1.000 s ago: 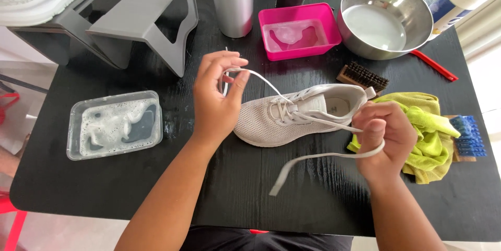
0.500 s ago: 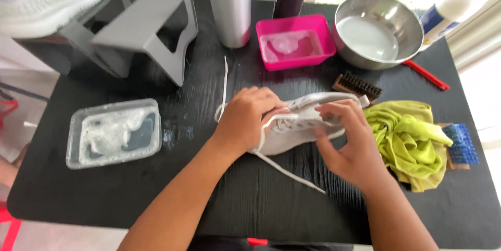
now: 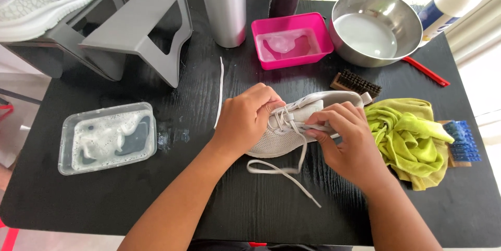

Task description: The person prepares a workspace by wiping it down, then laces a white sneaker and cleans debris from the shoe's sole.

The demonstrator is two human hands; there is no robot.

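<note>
— Why clamp the shoe [image 3: 282, 139] mid-frame on the bench [image 3: 219, 199]?
— Your left hand [image 3: 245, 120] steadies it while your right hand [image 3: 347, 144] fingers [image 3: 318, 124] pinch the lace [image 3: 282, 170].

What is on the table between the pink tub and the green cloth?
In the head view, a brown wooden brush with dark bristles lies between the pink plastic tub and the crumpled yellow-green cloth.

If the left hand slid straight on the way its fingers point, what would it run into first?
The left hand points right, across the shoe it already rests on. Going on, it would likely meet the right hand's fingers at the laces first, though depth is hard to judge from above.
</note>
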